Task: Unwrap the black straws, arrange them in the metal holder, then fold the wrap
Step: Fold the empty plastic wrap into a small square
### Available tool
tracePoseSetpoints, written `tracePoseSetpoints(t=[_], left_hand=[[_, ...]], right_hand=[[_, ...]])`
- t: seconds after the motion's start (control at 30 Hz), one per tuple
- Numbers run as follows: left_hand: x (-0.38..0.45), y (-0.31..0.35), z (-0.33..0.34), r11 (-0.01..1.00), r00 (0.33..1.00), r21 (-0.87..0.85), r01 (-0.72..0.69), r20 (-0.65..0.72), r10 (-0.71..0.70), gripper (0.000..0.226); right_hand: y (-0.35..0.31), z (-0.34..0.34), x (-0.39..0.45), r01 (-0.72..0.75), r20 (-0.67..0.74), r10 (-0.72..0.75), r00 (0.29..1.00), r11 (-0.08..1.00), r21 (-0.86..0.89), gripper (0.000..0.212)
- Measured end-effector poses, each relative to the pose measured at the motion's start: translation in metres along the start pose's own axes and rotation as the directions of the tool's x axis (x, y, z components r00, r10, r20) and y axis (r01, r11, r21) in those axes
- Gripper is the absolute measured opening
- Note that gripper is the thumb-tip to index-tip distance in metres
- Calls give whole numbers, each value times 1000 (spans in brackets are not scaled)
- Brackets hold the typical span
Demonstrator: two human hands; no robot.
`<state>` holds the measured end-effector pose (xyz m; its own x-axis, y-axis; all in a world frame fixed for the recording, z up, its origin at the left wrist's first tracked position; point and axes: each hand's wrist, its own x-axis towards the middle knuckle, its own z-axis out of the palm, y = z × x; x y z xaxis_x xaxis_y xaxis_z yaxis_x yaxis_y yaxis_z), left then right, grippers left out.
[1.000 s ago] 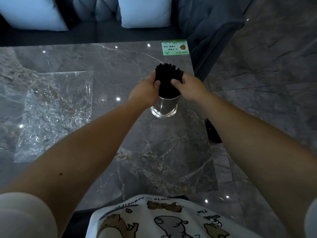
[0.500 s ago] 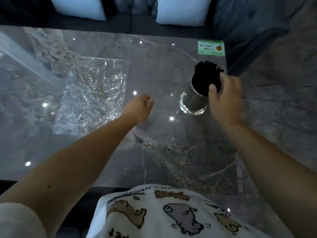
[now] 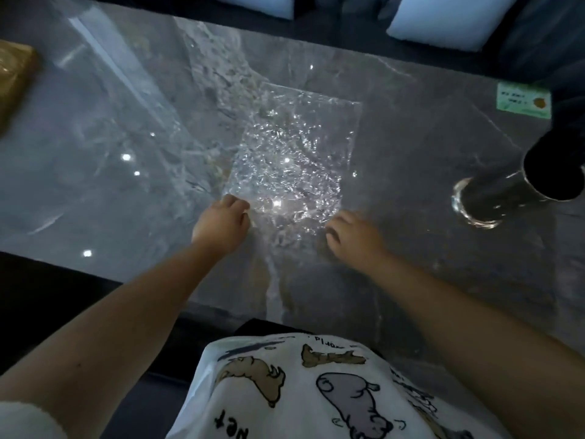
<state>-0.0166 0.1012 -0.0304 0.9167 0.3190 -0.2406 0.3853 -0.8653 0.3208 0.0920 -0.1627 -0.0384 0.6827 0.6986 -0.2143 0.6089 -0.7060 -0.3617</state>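
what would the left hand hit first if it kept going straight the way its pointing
The left hand points away from the person, and its fingers are already at the near left corner of the clear plastic wrap. It would meet the wrap first, though actual contact is unclear.

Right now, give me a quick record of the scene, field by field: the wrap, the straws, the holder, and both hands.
wrap: clear, crinkled, lying flat and unfolded on the table
straws: black, bundled in the holder
holder: metal, at the table's right, apart from the wrap
left hand: at the wrap's near left corner, fingers curled
right hand: at the wrap's near right corner, fingers curled
grip on wrap: cannot tell
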Motion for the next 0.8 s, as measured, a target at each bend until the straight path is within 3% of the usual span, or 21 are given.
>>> tracePoseSetpoints(t=[0.13, 0.23, 0.33, 0.43, 0.53, 0.7, 0.8], left_hand=[[1, -42, -1, 973, 980, 182, -139, 165, 109, 43], [7, -60, 2, 973, 966, 161, -166, 224, 128, 47], [34, -60, -6, 991, 997, -125, -44, 54, 51, 40], [91, -49, -27, 909, 980, -377, 180, -9, -198, 35], [151, -39, -43, 847, 944, -422, 323, 76, -323, 44], [206, -25, -37, 746, 920, -541, 389, 179, -350, 23], [223, -18, -31, 794, 932, -488, 362, 171, -320, 23]], right_hand=[[-29, 24, 11, 31, -8, -31, 999, 998, -63, 36], [-37, 29, 22, -137, -110, 141, 984, 990, 37, 39], [-24, 14, 55, -376, -197, 451, 871, 868, 323, 34], [9, -9, 106, -521, -123, 663, 739, 677, 521, 28], [39, -22, 153, -580, 6, 724, 690, 548, 602, 20], [57, -26, 195, -598, -25, 770, 637, 514, 615, 16], [57, -30, 209, -623, -28, 771, 636, 534, 572, 5]])
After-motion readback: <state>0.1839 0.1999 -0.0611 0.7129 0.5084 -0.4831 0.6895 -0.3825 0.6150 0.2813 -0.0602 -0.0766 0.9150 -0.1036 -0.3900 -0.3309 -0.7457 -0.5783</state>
